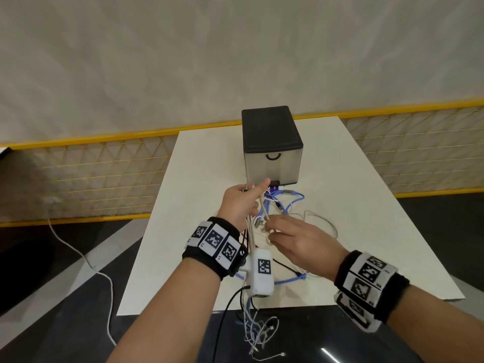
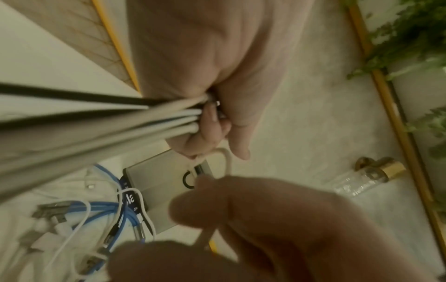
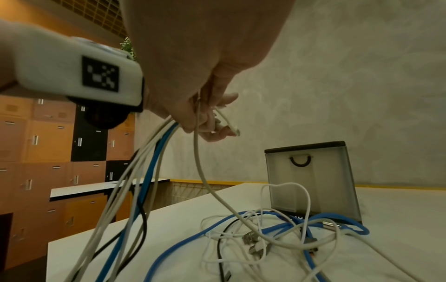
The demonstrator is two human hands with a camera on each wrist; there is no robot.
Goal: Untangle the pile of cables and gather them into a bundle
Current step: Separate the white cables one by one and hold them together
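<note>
My left hand [image 1: 251,192] is raised over the white table [image 1: 366,218] and grips a bundle of cables [image 1: 250,231] near their ends. In the left wrist view my left hand [image 2: 207,118] has its fingers curled round white and black strands. From there the bundle [image 3: 149,162] of white, blue and black strands hangs past my wrist, and its tails [image 1: 259,334] dangle below the table's near edge. Just below, my right hand [image 1: 269,231] pinches one cream cable [image 2: 226,162] that loops up to the left hand. A loose tangle of blue, white and black cables [image 1: 285,205] lies on the table.
A small drawer box [image 1: 272,153] with a black top and black handle stands right behind the tangle, with a dark card [image 1: 269,191] under its front. A yellow mesh railing [image 1: 91,174] runs behind the table. A white cord [image 1: 78,252] trails on the floor at left.
</note>
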